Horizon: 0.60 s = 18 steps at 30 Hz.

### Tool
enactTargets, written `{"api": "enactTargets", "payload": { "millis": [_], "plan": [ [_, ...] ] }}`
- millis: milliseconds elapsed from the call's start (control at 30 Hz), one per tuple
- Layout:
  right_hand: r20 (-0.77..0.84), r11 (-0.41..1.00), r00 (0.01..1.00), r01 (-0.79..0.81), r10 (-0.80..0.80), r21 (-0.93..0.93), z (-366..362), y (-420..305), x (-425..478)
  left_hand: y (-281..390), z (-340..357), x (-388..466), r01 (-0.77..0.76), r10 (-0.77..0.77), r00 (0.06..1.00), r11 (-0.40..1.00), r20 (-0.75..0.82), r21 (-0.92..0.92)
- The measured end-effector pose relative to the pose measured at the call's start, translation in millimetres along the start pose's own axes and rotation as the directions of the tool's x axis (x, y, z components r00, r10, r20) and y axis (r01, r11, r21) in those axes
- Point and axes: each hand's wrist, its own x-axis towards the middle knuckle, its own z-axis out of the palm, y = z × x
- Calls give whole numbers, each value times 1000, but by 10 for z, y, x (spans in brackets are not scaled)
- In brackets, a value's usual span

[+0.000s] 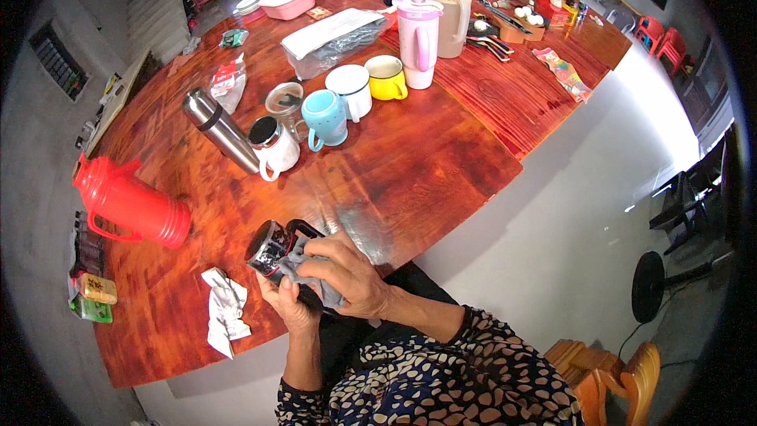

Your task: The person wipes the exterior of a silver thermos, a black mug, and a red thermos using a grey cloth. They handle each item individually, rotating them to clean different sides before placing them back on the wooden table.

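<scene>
Near the table's front edge, my left hand [291, 303] holds a glossy black mug [266, 248] from below, tilted, with its black handle [304, 227] turned away from me. My right hand [352, 278] grips a crumpled grey cloth [313, 275] and presses it against the side of the mug. Cloth and fingers hide part of the mug's body. To the left of my hands lies a crumpled white paper or wrapper [225, 310].
A red thermos jug [136, 204] stands at the left. Beyond my hands are a steel vacuum flask [220, 130], a white mug with a dark lid [275, 148], a light-blue mug [325, 118], a yellow mug [387, 78] and a pink tumbler [419, 41]. The table edge [467, 213] runs along my right.
</scene>
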Motion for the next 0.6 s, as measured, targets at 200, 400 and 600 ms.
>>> {"api": "enactTargets", "payload": {
  "millis": [200,400,600],
  "plan": [
    [-82,963,966,-234,247,135,81,93,132,61,48,-91,86,-74,994,982,79,-165],
    [-47,888,903,-409,427,210,98,125,127,32,1,-110,44,-44,997,999,57,1],
    [-45,858,865,-486,499,167,98,87,77,-5,-21,-62,17,-18,999,1000,50,26]
  ]
}}
